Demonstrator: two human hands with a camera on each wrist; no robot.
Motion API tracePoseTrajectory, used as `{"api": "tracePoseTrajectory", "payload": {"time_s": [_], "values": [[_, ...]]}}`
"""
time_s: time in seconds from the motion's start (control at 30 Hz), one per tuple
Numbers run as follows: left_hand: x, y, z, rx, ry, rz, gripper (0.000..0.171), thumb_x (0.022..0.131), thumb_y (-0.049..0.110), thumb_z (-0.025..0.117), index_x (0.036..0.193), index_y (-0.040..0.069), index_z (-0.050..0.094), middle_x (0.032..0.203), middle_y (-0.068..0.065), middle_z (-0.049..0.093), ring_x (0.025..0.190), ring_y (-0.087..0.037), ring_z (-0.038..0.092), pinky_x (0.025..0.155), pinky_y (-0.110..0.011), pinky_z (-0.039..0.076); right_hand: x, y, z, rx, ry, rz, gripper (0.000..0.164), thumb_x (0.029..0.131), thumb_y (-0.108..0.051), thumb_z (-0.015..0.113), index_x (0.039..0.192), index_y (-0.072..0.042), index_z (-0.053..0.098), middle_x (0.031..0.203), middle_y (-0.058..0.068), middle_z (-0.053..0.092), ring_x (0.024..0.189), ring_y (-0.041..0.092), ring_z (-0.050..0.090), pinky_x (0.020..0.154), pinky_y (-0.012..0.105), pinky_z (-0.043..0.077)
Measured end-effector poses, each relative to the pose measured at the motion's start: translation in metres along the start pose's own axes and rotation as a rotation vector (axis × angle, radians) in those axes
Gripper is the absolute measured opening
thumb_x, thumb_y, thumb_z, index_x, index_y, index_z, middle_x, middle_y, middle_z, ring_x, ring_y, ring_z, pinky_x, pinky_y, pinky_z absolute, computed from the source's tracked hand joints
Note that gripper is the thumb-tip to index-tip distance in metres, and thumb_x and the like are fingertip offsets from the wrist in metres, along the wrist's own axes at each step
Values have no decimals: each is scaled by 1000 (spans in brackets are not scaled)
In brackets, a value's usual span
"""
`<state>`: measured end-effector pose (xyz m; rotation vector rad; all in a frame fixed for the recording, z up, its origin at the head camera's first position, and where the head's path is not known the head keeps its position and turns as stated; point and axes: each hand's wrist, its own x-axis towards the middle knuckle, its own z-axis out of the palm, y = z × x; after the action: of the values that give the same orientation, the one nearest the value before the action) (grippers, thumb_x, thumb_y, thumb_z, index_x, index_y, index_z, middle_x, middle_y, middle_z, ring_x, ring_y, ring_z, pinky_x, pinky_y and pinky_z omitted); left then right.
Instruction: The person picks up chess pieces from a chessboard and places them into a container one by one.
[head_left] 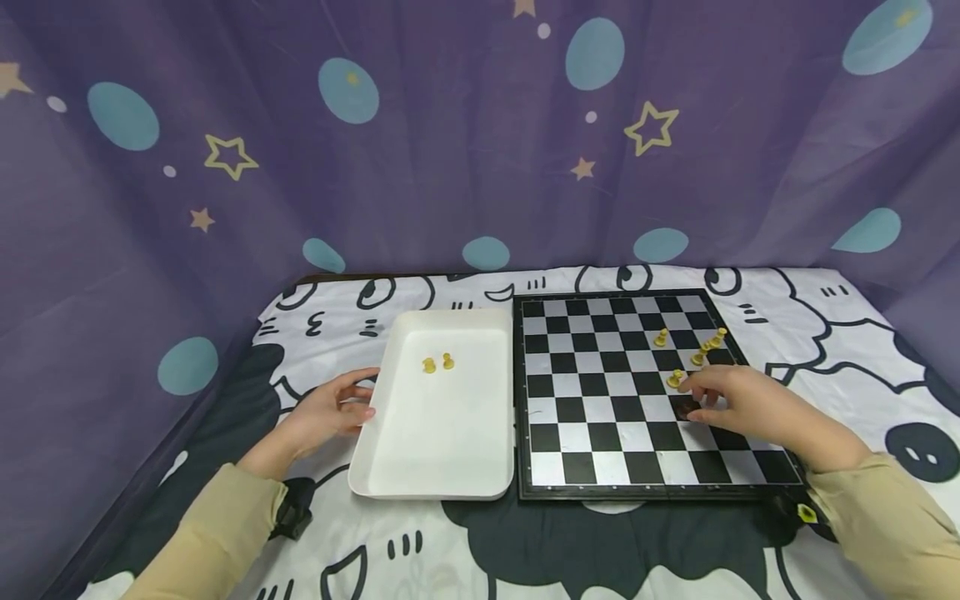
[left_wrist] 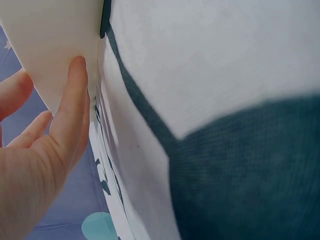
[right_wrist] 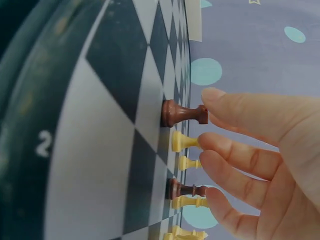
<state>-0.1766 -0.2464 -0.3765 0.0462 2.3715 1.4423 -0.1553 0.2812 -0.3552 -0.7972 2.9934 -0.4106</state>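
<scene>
My right hand [head_left: 738,404] is over the right part of a black-and-white chessboard [head_left: 585,435]. Its thumb and index finger pinch the top of a brown rook [right_wrist: 182,114], which stands upright on a square. Close by are a yellow pawn [head_left: 675,379], another yellow piece [head_left: 661,337] and a second brown piece [right_wrist: 182,189], partly behind the fingers in the right wrist view. My left hand [head_left: 322,417] is at the left side of a white tray [head_left: 435,450], its extended fingers touching the tray's outer wall. Two small yellow pieces [head_left: 447,361] are inside the tray.
Further yellow pieces [head_left: 699,358] stand near the board's right edge. Board and tray sit side by side on a cloth [head_left: 405,550] with a cartoon print. Behind the table hangs a purple curtain [head_left: 450,167] with stars and teal ovals.
</scene>
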Motion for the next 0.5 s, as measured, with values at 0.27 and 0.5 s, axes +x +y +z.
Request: {"api": "tracePoseTrajectory", "payload": {"time_s": [0.27, 0.5], "values": [[1, -1, 0, -2, 0, 3, 68, 90, 10, 64, 148, 6, 28, 128, -26, 46, 96, -19, 62, 80, -40, 55, -1, 2, 4, 33, -42, 12, 28, 74, -12, 79, 100, -7, 70, 80, -9, 63, 68, 2, 50, 57, 25, 44], [2, -3, 0, -8, 0, 10, 69, 89, 9, 65, 148, 5, 28, 127, -26, 47, 95, -19, 62, 78, -39, 56, -2, 2, 10, 35, -28, -30, 21, 72, -5, 79, 91, -8, 70, 79, -10, 64, 66, 1, 51, 57, 25, 46]]}}
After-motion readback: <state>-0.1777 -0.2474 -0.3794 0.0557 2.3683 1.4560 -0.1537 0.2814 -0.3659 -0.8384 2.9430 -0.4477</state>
